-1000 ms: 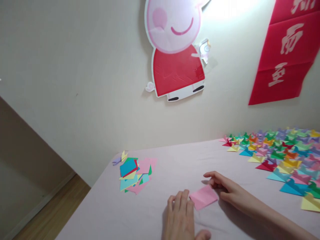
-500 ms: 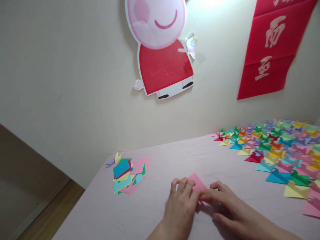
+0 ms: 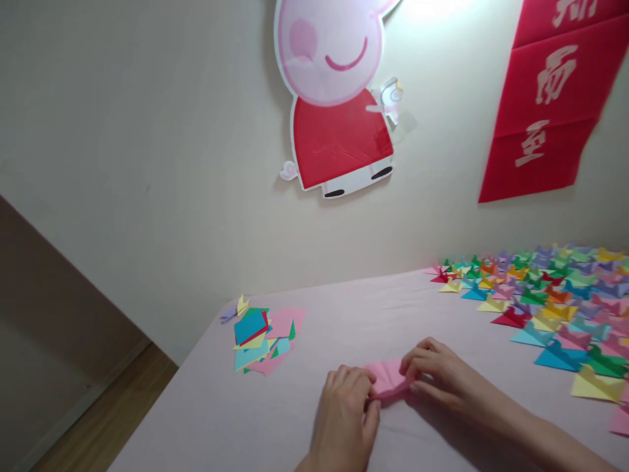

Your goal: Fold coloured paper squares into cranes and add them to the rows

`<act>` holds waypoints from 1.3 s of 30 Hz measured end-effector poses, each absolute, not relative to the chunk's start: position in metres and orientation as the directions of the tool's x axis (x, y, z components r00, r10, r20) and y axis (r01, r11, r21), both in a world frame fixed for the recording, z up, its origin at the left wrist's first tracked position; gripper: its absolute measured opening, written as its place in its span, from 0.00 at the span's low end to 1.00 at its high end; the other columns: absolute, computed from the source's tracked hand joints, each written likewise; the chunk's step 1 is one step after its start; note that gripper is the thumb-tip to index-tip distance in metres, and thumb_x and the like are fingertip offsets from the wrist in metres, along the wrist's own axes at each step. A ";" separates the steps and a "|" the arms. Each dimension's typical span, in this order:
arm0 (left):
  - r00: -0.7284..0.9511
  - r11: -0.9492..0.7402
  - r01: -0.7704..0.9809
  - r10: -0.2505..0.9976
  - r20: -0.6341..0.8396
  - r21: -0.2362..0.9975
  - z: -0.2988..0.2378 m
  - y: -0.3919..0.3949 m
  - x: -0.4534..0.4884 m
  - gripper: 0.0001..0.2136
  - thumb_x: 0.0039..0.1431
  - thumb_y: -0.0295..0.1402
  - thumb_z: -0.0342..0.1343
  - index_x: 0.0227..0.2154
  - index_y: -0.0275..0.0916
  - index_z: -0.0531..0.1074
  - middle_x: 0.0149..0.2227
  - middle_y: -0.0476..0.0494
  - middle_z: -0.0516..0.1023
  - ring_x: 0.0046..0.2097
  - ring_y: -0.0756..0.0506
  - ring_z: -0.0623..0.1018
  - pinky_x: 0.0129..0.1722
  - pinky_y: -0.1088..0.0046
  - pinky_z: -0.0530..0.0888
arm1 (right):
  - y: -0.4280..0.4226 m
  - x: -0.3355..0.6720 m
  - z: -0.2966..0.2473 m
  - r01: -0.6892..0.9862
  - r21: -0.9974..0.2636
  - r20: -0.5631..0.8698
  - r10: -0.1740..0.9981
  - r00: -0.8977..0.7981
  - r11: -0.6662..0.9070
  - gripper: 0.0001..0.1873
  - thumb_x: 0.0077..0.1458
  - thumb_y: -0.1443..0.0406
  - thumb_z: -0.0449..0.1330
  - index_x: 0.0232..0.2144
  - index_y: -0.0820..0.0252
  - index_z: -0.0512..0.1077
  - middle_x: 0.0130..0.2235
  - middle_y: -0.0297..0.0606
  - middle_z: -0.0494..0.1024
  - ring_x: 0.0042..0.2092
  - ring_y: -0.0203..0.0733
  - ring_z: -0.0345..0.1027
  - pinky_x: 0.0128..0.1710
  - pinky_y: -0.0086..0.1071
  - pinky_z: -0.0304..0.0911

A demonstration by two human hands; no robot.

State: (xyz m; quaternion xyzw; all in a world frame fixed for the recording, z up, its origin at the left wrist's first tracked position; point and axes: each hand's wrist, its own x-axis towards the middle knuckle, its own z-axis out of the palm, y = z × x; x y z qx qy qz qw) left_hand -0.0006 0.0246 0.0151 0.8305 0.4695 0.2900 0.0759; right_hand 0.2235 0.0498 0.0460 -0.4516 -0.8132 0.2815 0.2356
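Note:
A creased pink sheet of origami paper (image 3: 388, 375) lies low over the table between my two hands, its near edge raised in a fold. My left hand (image 3: 346, 406) pinches its left end, thumb below and fingers on top. At the right end, my right hand (image 3: 435, 373) grips the paper between thumb and curled fingers. The fingertips of both hands partly cover the ends of the sheet.
Loose coloured paper squares (image 3: 253, 328) lie in a pile at the left, with small folded pieces (image 3: 240, 306) behind. Rows of folded paper figures (image 3: 560, 354) fill the table's right side. A wall with a pig cutout (image 3: 344, 141) and red banner (image 3: 540, 98) stands behind the table (image 3: 206, 406).
The pink paper has turned from a corner-up position to lie lengthwise between my hands. My right hand has moved to its right end. The view has shifted slightly left.

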 end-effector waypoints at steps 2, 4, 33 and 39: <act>0.381 -0.537 0.739 0.832 0.404 0.408 0.015 0.024 -0.002 0.06 0.57 0.23 0.52 0.33 0.41 0.69 0.38 0.47 0.77 0.39 0.44 0.74 0.40 0.67 0.71 | 0.056 0.219 0.043 0.623 -0.679 0.117 0.895 -0.430 0.388 0.12 0.61 0.61 0.54 0.27 0.56 0.72 0.34 0.38 0.78 0.42 0.46 0.66 0.43 0.38 0.63; 0.390 -0.545 0.769 0.814 0.430 0.333 0.013 0.023 -0.004 0.10 0.59 0.26 0.51 0.43 0.39 0.70 0.42 0.42 0.77 0.43 0.43 0.75 0.42 0.65 0.72 | 0.060 0.213 0.041 0.648 -0.674 0.103 0.913 -0.394 0.356 0.14 0.61 0.61 0.53 0.24 0.57 0.69 0.30 0.37 0.76 0.40 0.45 0.66 0.40 0.37 0.63; 0.706 -0.625 0.689 0.462 0.537 -0.368 -0.038 0.034 -0.006 0.16 0.69 0.33 0.45 0.54 0.41 0.71 0.62 0.44 0.68 0.65 0.43 0.62 0.62 0.63 0.59 | 0.070 0.204 0.004 0.703 -0.672 0.101 0.969 -0.224 0.232 0.08 0.60 0.64 0.50 0.31 0.55 0.68 0.32 0.38 0.73 0.36 0.46 0.66 0.37 0.39 0.62; 0.656 -0.607 0.731 0.503 0.562 -0.310 -0.049 0.032 -0.003 0.16 0.69 0.33 0.46 0.54 0.41 0.71 0.62 0.43 0.68 0.64 0.42 0.64 0.61 0.61 0.60 | 0.070 0.205 0.004 0.692 -0.649 0.144 0.944 -0.297 0.317 0.10 0.62 0.65 0.50 0.32 0.55 0.71 0.33 0.39 0.75 0.38 0.47 0.65 0.39 0.41 0.62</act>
